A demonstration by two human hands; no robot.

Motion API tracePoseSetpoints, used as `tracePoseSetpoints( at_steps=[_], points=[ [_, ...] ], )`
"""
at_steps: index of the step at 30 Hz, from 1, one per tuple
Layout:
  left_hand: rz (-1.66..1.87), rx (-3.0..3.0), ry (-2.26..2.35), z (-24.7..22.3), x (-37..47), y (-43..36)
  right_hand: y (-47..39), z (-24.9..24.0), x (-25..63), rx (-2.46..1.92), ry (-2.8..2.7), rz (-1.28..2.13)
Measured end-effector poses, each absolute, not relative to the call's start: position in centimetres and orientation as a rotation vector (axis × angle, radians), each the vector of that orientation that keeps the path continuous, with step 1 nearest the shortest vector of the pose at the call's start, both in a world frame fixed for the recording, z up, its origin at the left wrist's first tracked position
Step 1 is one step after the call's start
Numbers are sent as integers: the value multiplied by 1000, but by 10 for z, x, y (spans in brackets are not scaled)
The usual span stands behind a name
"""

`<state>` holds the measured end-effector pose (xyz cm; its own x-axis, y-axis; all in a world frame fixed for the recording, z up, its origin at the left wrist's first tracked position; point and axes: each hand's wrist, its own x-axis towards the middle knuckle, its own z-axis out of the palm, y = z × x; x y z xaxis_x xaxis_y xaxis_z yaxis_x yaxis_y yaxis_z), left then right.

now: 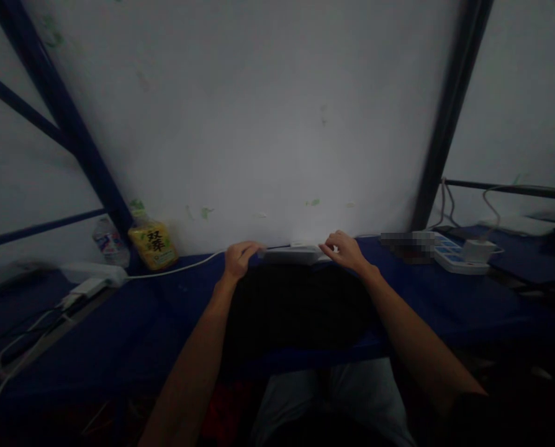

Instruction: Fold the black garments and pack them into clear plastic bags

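My left hand (240, 258) is closed at the left end of a flat, pale grey-white thing (290, 255), thumb and fingers pressed together on its edge. At the opposite end my right hand (345, 249) has its fingers curled in a pinch on the thing's right edge. The pale thing is blurred and dim, so I cannot make out its kind. It is at the far edge of a dark, folded-looking black cloth (300, 307), which lies on the blue table (166, 323) between my forearms.
Against the wall at left stand a yellow-labelled drink bottle (154, 243) and a clear plastic bottle (111, 243). A white cable (189, 267) runs from a power strip (95, 273). A white multi-socket block (459, 254) with a plug sits at right. Blue metal posts (79, 133) frame both sides.
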<state>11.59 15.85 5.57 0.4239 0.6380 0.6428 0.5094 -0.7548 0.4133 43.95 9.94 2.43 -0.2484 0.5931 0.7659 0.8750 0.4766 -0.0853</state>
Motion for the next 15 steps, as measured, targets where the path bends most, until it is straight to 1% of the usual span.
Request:
tracePoseSetpoints(
  at_steps=[2, 4, 7, 9, 12, 15],
  points=[
    [1170, 2446, 930, 52, 125, 157, 100, 22, 426, -1179, -1942, -395],
    [1023, 2508, 973, 41, 140, 156, 101, 17, 408, -1167, -1940, -341],
    [591, 2679, 1201, 15, 162, 153, 107, 2, 381, -1276, -2070, -271],
    [388, 2755, 1320, -2, 171, 152, 113, -9, 371, -1394, -2174, -139],
    [304, 2820, 1381, -16, 175, 152, 121, -22, 369, -1491, -2270, 57],
    [248, 2814, 1391, -16, 174, 155, 128, -30, 373, -1521, -2296, 151]
  ],
)
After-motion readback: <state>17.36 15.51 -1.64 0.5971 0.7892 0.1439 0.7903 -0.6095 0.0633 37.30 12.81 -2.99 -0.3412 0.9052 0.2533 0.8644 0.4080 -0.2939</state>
